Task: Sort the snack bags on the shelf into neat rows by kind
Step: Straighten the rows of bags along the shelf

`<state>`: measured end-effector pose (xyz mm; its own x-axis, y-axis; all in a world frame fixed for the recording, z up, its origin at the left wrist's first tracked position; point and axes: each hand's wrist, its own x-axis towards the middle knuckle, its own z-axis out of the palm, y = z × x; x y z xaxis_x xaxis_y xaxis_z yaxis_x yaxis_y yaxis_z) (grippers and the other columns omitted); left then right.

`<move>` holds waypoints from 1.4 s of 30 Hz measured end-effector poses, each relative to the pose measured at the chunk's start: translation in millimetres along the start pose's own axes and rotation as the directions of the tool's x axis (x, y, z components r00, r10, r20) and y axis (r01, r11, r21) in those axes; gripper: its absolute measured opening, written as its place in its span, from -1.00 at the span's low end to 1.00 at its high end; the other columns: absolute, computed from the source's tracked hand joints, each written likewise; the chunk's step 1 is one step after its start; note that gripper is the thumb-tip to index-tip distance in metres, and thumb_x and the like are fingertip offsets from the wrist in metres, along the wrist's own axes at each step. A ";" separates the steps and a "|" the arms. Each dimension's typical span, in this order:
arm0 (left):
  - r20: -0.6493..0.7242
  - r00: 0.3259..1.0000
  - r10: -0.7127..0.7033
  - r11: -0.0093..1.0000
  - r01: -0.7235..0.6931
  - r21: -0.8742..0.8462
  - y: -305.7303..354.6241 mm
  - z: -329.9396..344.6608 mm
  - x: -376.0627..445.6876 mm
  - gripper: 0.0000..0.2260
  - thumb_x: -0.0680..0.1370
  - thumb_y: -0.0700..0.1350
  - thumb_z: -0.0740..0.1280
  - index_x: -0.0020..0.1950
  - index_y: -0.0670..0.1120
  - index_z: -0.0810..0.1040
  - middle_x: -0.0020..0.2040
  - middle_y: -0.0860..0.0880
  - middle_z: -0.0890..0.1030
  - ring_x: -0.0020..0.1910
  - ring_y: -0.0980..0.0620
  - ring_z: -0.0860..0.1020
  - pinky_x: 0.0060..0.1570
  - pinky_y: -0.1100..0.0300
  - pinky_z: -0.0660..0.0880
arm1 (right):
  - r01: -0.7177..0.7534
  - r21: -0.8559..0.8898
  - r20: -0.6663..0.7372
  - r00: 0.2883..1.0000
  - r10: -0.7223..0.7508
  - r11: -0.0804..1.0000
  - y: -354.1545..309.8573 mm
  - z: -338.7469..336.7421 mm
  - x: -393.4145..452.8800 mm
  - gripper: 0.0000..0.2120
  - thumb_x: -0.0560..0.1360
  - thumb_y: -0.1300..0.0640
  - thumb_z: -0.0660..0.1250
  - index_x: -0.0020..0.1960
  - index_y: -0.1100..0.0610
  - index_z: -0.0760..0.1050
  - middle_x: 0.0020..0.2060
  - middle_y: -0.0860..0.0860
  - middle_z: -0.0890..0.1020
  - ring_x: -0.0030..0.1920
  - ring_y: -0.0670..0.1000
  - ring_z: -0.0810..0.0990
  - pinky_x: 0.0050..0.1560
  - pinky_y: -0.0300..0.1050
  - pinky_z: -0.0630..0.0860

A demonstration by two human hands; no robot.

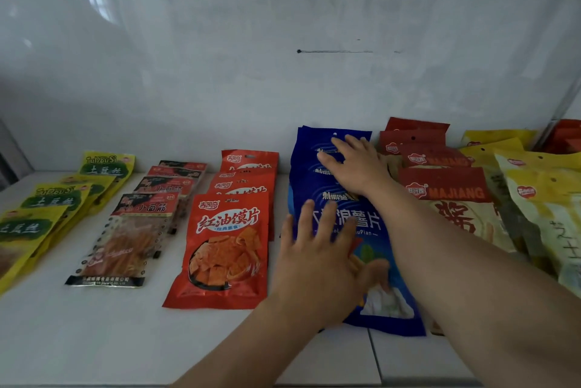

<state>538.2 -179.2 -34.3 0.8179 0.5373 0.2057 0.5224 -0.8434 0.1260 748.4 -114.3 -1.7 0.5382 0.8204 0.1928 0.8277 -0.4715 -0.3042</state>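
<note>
Six rows of snack bags are laid out on the white shelf (pixel 94 334) by now, each kind overlapping front to back like roof tiles: green-and-yellow bags (pixel 47 208) far left, clear-window noodle packs (pixel 125 243), red chip bags (pixel 226 249), then the blue bags (pixel 371 230) the person is working on, red-topped Majiang bags (pixel 446 196) and yellow bags (pixel 540 199) at the right edge. The left hand (pixel 317 258) lies flat and spread on the front blue bag, fingers loose, gripping nothing; the right hand (pixel 352 161) presses open-palmed on the blue bags further back, also just pushing, not clenched. I'd guess these bags are light, puffy with air and pretty slick, glossy film that slides on itself, so pressing flat and nudging the stack looks smarter than pinching. Chips inside will crush if you lean on them, so go gentle. If one needs lifting, I'd take it by the sealed top edge or a side seam. The shelf looks smooth and slippery too, with a seam near the front under the blue row. Behind is a shiny white wall (pixel 283 42) with a dark pen-like streak (pixel 333 51), and decent headroom above the rows.
</note>
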 end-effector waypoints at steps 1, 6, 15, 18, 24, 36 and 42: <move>0.062 0.998 0.001 1.000 -0.002 0.015 -0.6 3.4 -0.5 -0.30 0.55 0.45 -0.15 0.62 0.15 -0.01 0.65 0.00 -0.12 0.61 -0.13 -0.25 0.51 -0.18 -0.27 | 0.002 -0.020 0.023 1.000 -0.001 1.000 0.3 2.6 2.2 -0.27 0.54 -0.46 -0.09 0.61 -0.15 0.04 0.62 -0.04 0.04 0.61 0.12 -0.08 0.52 0.25 -0.04; 0.130 0.991 -0.013 1.000 0.010 0.026 -17.7 12.9 1.0 -0.28 0.51 0.50 -0.19 0.60 0.22 -0.11 0.65 0.04 -0.16 0.60 -0.13 -0.27 0.53 -0.25 -0.21 | -0.023 -0.031 0.085 0.996 0.025 0.999 -2.9 14.1 3.8 -0.26 0.51 -0.50 -0.11 0.59 -0.19 0.06 0.62 -0.06 0.03 0.60 0.16 -0.08 0.49 0.31 -0.06; 0.192 0.981 -0.028 0.999 0.034 -0.028 -24.4 13.4 0.4 -0.28 0.49 0.51 -0.21 0.60 0.25 -0.19 0.64 0.06 -0.22 0.59 -0.14 -0.32 0.54 -0.24 -0.19 | -0.044 -0.041 0.139 0.989 0.050 0.998 -11.1 20.5 11.1 -0.21 0.45 -0.56 -0.12 0.57 -0.20 0.14 0.61 -0.07 0.08 0.60 0.16 -0.04 0.47 0.39 -0.06; 0.214 0.976 -0.040 0.997 0.054 -0.061 -24.8 15.0 0.7 -0.27 0.49 0.52 -0.20 0.59 0.25 -0.21 0.64 0.07 -0.23 0.59 -0.14 -0.32 0.54 -0.22 -0.18 | -0.041 -0.051 0.156 0.987 0.049 0.998 -13.7 24.9 11.8 -0.21 0.45 -0.56 -0.12 0.56 -0.20 0.16 0.60 -0.07 0.10 0.59 0.16 -0.02 0.47 0.37 -0.05; 0.224 0.973 -0.045 0.994 0.067 -0.090 -28.5 19.4 2.2 -0.27 0.47 0.51 -0.17 0.59 0.27 -0.20 0.64 0.08 -0.22 0.60 -0.14 -0.28 0.55 -0.20 -0.14 | -0.042 -0.051 0.173 0.984 0.050 0.998 -15.0 30.0 12.9 -0.22 0.46 -0.55 -0.13 0.55 -0.19 0.20 0.59 -0.06 0.15 0.58 0.16 0.02 0.47 0.35 -0.02; 0.171 0.983 -0.067 0.990 0.087 -0.111 -22.3 11.6 4.8 -0.24 0.46 0.53 -0.11 0.60 0.24 -0.04 0.65 0.05 -0.08 0.61 -0.13 -0.18 0.55 -0.20 -0.14 | -0.034 0.182 0.001 0.999 0.034 0.983 -2.7 4.0 -6.9 -0.27 0.53 -0.43 0.06 0.58 -0.08 0.17 0.58 -0.01 0.20 0.56 0.13 0.16 0.47 0.31 0.16; 0.045 0.982 -0.181 0.924 0.186 -0.334 -22.9 7.0 15.0 -0.20 0.54 0.36 0.21 0.63 0.10 -0.08 0.64 0.05 -0.15 0.61 -0.05 -0.22 0.55 -0.06 -0.15 | -0.126 0.439 -0.014 0.989 0.147 0.890 14.7 6.5 -56.3 -0.14 0.39 -0.49 0.23 0.54 -0.05 0.22 0.46 0.01 0.38 0.39 0.12 0.45 0.28 0.20 0.48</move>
<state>540.2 -151.8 -40.8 0.7196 0.6810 0.1355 0.5542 -0.6808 0.4789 729.3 -165.3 -23.1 0.6565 0.7373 0.1593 0.5988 -0.3809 -0.7045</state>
